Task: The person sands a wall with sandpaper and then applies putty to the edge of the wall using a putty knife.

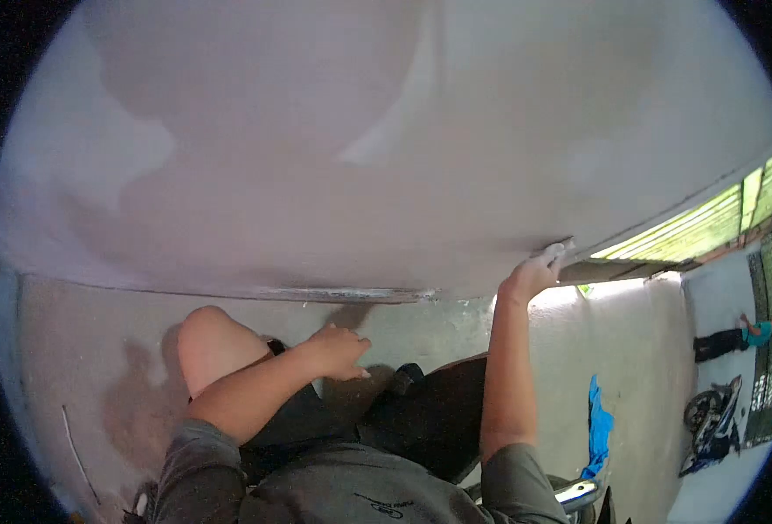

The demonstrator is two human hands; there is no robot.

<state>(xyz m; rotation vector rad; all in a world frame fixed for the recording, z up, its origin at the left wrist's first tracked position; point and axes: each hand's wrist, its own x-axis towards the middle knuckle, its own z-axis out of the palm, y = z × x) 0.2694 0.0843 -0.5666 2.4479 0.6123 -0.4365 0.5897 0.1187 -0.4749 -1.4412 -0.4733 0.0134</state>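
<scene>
Big pale patchy panel sits right in front of the person's knees, and their right hand is up at its lower edge, fingers bent against it; can't tell if they're pinching anything. Left hand is empty over the lap, fingers loose. Imo light, even pressure with flatter fingers works best near that edge, and the free palm could help steady things.

Matt, smooth-looking pale panel, dull grey cloth shirt, crumpled blue cloth-like piece, glossy metallic part
</scene>
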